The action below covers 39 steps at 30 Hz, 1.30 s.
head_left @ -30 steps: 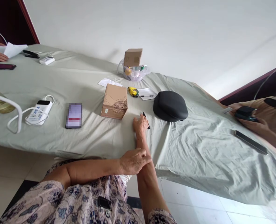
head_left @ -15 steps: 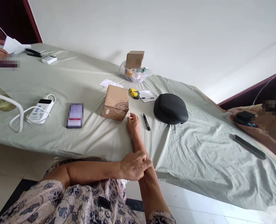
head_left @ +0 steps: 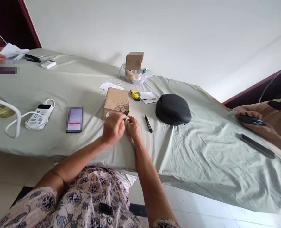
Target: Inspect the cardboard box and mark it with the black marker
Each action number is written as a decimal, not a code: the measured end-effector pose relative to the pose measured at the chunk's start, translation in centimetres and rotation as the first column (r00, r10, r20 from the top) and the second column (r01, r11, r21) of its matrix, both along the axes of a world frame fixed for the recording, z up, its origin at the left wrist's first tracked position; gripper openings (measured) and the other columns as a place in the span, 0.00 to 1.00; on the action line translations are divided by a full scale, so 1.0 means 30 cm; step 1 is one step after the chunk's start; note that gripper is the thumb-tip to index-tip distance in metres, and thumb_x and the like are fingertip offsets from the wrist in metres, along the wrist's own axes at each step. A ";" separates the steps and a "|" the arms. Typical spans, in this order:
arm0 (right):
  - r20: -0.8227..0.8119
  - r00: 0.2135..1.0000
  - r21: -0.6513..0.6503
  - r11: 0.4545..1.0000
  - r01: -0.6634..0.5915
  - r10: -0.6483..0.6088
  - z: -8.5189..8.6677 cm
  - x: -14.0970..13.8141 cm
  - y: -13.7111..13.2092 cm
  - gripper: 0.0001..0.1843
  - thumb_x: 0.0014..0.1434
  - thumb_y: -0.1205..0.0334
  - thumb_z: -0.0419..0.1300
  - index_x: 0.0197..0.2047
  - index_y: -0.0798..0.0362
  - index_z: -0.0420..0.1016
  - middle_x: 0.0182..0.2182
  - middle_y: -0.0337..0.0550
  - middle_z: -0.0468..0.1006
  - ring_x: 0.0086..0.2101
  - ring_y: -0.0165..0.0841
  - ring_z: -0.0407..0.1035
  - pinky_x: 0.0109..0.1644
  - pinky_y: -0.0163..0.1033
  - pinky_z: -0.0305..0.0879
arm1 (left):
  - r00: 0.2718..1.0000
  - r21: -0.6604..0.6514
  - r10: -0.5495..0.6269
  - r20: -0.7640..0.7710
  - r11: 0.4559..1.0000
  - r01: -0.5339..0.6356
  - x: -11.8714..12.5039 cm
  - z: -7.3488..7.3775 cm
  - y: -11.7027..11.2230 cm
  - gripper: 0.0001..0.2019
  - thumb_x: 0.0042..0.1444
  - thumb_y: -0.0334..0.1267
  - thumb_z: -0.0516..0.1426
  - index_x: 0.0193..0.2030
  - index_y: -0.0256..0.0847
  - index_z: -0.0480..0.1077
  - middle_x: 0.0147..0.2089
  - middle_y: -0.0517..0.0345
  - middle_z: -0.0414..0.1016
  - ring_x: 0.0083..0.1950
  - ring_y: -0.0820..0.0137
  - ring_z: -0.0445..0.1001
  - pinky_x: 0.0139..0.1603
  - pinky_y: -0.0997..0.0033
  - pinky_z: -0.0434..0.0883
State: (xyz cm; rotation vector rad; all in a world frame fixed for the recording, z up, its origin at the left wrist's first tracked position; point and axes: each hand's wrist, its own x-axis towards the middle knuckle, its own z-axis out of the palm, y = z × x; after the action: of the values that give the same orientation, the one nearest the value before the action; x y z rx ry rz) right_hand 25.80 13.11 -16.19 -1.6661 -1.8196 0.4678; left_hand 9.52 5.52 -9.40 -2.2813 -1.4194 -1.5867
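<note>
My left hand (head_left: 114,128) hovers in front of the cardboard box (head_left: 116,100), its fingers curled in a loose fist. I see nothing in it, and it hides the box's lower front. Close beside it on the right is my right hand (head_left: 134,127), resting on the cloth by the box's lower right corner. Its fingers are bent but apart, and it holds nothing visible. The box is closed and brown, with dark scribble-like lines on its right side. A black marker pen (head_left: 148,123) lies to the right of my right hand.
On the cloth-covered table (head_left: 202,148) are a phone (head_left: 75,119), a white power bank (head_left: 39,117) with a cable, a black case (head_left: 173,109), a yellow tape measure (head_left: 134,95) and a notepad (head_left: 149,97). Behind stands a basket (head_left: 139,78) with a small box (head_left: 134,60). Other people's hands show at both sides.
My left hand has left my right forearm and moved forward and left to the front of the box. The fingers of my right hand have bent a little more.
</note>
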 end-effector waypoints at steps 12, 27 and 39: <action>0.051 0.990 0.039 0.990 -0.137 0.135 -0.039 -0.011 0.003 0.30 0.59 0.56 0.61 0.63 0.54 0.67 0.45 0.49 0.83 0.48 0.43 0.75 0.57 0.48 0.69 | 0.932 -0.405 0.227 0.284 0.909 -0.098 -0.217 -0.245 0.221 0.33 0.60 0.52 0.62 0.65 0.37 0.59 0.60 0.37 0.72 0.63 0.52 0.73 0.64 0.51 0.72; -0.190 0.982 0.306 0.951 0.056 0.003 -0.088 -0.081 -0.016 0.35 0.52 0.43 0.70 0.54 0.52 0.64 0.42 0.45 0.69 0.41 0.40 0.68 0.48 0.50 0.73 | 0.961 -0.377 0.158 0.226 0.924 -0.063 -0.169 -0.272 0.188 0.56 0.46 0.39 0.74 0.75 0.40 0.46 0.73 0.32 0.61 0.74 0.46 0.64 0.69 0.51 0.69; -0.249 0.921 0.249 0.938 -0.240 0.301 -0.009 0.004 0.000 0.15 0.58 0.49 0.62 0.41 0.51 0.72 0.34 0.44 0.79 0.33 0.35 0.74 0.40 0.42 0.74 | 0.962 -0.566 0.253 0.098 0.809 -0.155 -0.234 -0.214 0.192 0.50 0.49 0.41 0.72 0.74 0.38 0.53 0.59 0.40 0.79 0.59 0.49 0.79 0.56 0.55 0.77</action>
State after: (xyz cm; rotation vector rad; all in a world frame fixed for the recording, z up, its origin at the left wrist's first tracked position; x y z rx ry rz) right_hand 25.93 13.12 -16.46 -1.1411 -1.8178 0.5750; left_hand 2.50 11.27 -15.83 -2.1580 -2.3522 -1.4692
